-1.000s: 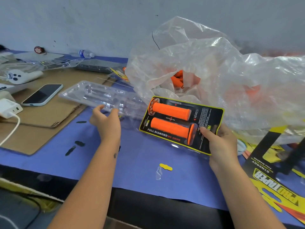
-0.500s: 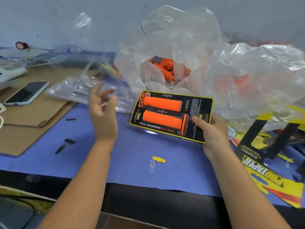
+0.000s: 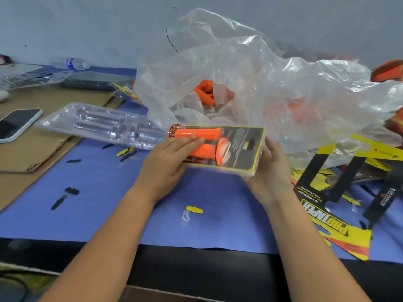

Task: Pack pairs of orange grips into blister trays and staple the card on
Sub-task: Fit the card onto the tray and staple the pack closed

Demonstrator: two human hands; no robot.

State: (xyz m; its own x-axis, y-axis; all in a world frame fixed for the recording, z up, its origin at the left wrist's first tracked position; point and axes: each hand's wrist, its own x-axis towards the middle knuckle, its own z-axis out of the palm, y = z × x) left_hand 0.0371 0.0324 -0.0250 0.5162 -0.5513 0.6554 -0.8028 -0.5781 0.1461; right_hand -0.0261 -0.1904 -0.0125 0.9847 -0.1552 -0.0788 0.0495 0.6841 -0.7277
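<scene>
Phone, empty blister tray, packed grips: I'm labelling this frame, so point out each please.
phone (image 3: 16,124): head view, dark screen.
empty blister tray (image 3: 98,125): head view, moulded channels.
packed grips (image 3: 197,133): head view, upper orange grip.

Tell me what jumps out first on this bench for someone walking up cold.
The eye goes first to the bright orange grips in a black, yellow-edged pack, held mid-frame above the blue mat by the left hand and right hand. Behind it billows a big crumpled clear bag with more orange showing inside. To the left lies an empty clear tray.
</scene>
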